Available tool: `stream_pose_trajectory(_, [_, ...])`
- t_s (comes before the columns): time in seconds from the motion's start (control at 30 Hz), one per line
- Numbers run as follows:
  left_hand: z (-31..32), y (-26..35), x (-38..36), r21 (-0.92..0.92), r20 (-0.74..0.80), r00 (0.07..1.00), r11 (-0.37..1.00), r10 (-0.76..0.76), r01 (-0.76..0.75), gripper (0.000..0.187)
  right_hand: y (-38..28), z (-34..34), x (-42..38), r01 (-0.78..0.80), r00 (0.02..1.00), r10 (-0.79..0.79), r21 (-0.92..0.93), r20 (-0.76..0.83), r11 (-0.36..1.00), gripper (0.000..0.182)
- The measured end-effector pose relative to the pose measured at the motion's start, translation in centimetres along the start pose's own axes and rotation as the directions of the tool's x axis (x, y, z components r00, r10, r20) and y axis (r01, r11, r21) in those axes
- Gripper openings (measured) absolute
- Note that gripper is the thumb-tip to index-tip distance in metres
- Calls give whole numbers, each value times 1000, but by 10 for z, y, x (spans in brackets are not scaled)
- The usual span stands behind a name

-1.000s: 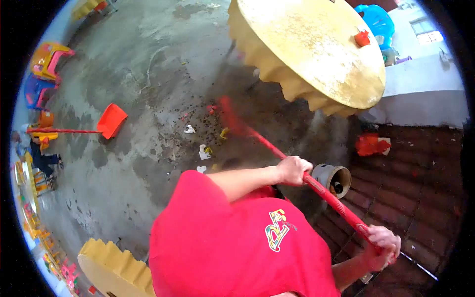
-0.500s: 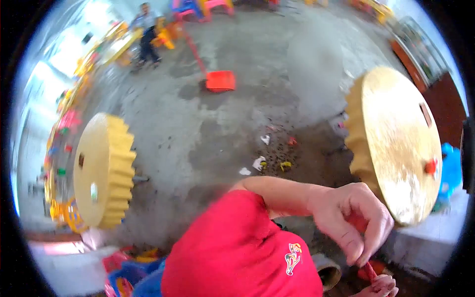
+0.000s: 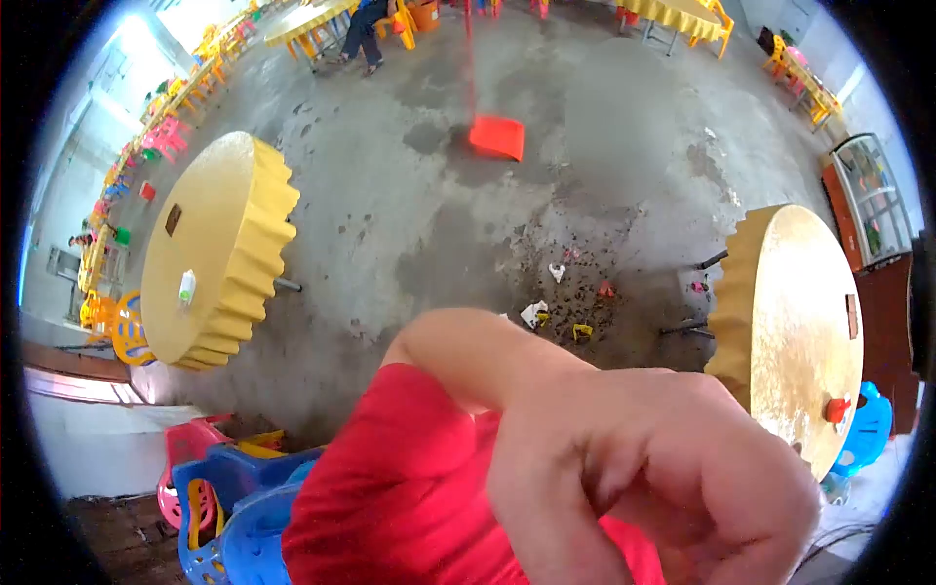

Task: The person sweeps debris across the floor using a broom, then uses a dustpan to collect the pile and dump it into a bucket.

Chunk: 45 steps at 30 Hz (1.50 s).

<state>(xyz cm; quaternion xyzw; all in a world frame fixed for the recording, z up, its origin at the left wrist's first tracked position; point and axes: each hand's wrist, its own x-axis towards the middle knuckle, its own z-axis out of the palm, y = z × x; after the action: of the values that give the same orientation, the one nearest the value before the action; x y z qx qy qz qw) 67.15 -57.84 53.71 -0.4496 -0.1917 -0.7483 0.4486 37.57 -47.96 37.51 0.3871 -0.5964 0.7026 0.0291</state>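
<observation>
Left hand: the left hand (image 3: 663, 468) fills the near view, fingers curled; whether they close on anything cannot be told.
Right hand: out of view, so its state and its distance from the left cannot be told.
Floor: grey floor (image 3: 361, 253), patched with darker, wet-looking areas beyond the left hand.
Litter: dark specks, white scraps (image 3: 534, 313) and a yellow scrap (image 3: 582, 331) lie just beyond the left hand.
Dustpan: the red dustpan (image 3: 497, 138) lies on the floor, farther beyond the hand.
Right of hand: a round table (image 3: 804, 322) with a small red item (image 3: 837, 409), a blue chair (image 3: 863, 434) beside it.
Left of hand: another yellow-skirted table (image 3: 205, 244); nearer, blue chairs (image 3: 253, 522).
Far side: a seated person (image 3: 366, 34) and a glass-fronted cabinet (image 3: 868, 195) at right.
</observation>
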Motion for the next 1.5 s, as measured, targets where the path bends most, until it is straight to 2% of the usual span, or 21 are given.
stream_pose_trajectory(0.1, [1,35,-3,156,-43,999,988,8,-1,12,-8,33,-7,-198,975,176,-167,-138,966,27])
stream_pose_trajectory(0.17, [-4,57,-7,240,-118,993,971,18,11,14,34,0,-1,-313,948,316,-235,-30,920,28])
stream_pose_trajectory(0.2, [-10,70,-11,300,-168,986,953,16,35,15,8,15,-6,-222,974,225,-73,27,972,26])
stream_pose_trajectory(0.27, [-34,97,-22,423,-285,958,899,11,115,18,-21,32,4,-66,985,63,-13,-160,998,27])
stream_pose_trajectory(0.37, [-108,156,-68,618,-476,869,651,-137,441,20,-62,-17,19,75,993,-62,123,-105,990,29])
stream_pose_trajectory(0.4, [-136,171,-94,573,-575,799,611,-174,546,21,-70,-30,15,113,975,-81,144,-207,983,28])
stream_pose_trajectory(0.5, [-193,189,-196,403,-875,484,561,5,723,8,-56,-79,1,104,904,-194,-243,-381,964,21])
stream_pose_trajectory(0.53, [-204,193,-231,313,-930,367,537,7,783,7,-44,-133,-4,25,977,-135,-539,-165,842,25])
stream_pose_trajectory(0.63, [-212,183,-318,46,-998,23,441,58,896,5,-66,-160,-32,-433,899,373,-333,-230,838,22])
stream_pose_trajectory(0.77, [-201,145,-377,-213,-969,-237,244,73,946,8,-118,-237,-67,-612,626,775,-670,-86,421,10])
stream_pose_trajectory(0.83, [-198,121,-392,-276,-956,-282,79,79,958,11,-123,-288,-89,-570,389,919,-801,-68,182,13])
stream_pose_trajectory(0.87, [-199,109,-399,-287,-956,-287,13,59,958,12,-109,-321,-113,-255,439,897,-951,48,175,16])
stream_pose_trajectory(0.97, [-209,72,-411,-286,-957,-290,-184,6,941,18,-65,-352,-199,-27,298,955,-1000,-10,-2,25])
stream_pose_trajectory(1.0, [-212,58,-412,-277,-957,-289,-247,-12,928,20,-49,-346,-226,-249,185,973,-964,-139,-90,35])
stream_pose_trajectory(1.07, [-223,33,-418,-238,-964,-265,-349,-31,906,23,-31,-397,-299,29,398,916,-997,-54,-72,43])
stream_pose_trajectory(1.23, [-225,19,-448,-235,-958,-287,-567,-3,790,27,-106,-478,-334,-6,404,906,-991,-123,-132,45])
stream_pose_trajectory(1.27, [-232,31,-477,-169,-978,-210,-577,-4,799,32,-121,-492,-338,-19,435,897,-997,-76,-75,46])
stream_pose_trajectory(1.33, [-229,48,-499,-188,-977,-207,-628,44,755,33,-133,-513,-352,105,322,940,-982,-113,-154,45])
stream_pose_trajectory(1.37, [-223,56,-503,-173,-981,-185,-672,54,720,33,-129,-510,-355,19,181,957,-972,-225,-232,31])
stream_pose_trajectory(1.43, [-212,77,-515,-247,-967,-218,-668,129,701,33,-104,-542,-402,132,193,979,-987,-69,-96,48])
stream_pose_trajectory(1.5, [-200,98,-526,-293,-956,-214,-668,201,684,33,-65,-555,-440,224,-86,941,-927,-328,-302,46])
